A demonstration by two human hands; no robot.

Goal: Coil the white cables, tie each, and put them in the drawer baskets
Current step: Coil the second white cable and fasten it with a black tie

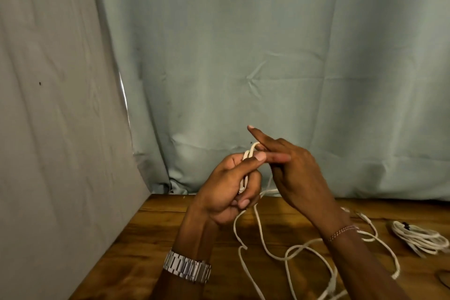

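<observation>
Our left hand [226,190] has its fingers curled tight around a few short loops of the thin white round cable [246,173], the thumb laid across the top to pin them; the loops poke out just above the thumb. Our right hand [299,173] is mostly spread, the forefinger and another finger stretched straight out toward the left hand, touching the top of the loops. Whether a lower finger or the thumb of that hand pinches the strand we cannot tell, since the palm hides it.

From the left fist the cable drops to the brown wooden tabletop [170,226] and wanders in loose tangled bends toward our right, passing under the right forearm. Further right lies a second white cable already wound into a flat coil with a dark tie [418,236]. No drawer or basket is in sight. A silver metal link watch [187,268] sits on the left wrist and a thin beaded bracelet [341,231] on the right; pale green cloth [267,56] hangs behind the table.

We judge the coiling has only begun. To do it well we should keep the left thumb firm so the loops stay one size, feed each new turn beside the last, and let the slack slide freely so the tangled bends shake out before reaching the fist.
</observation>
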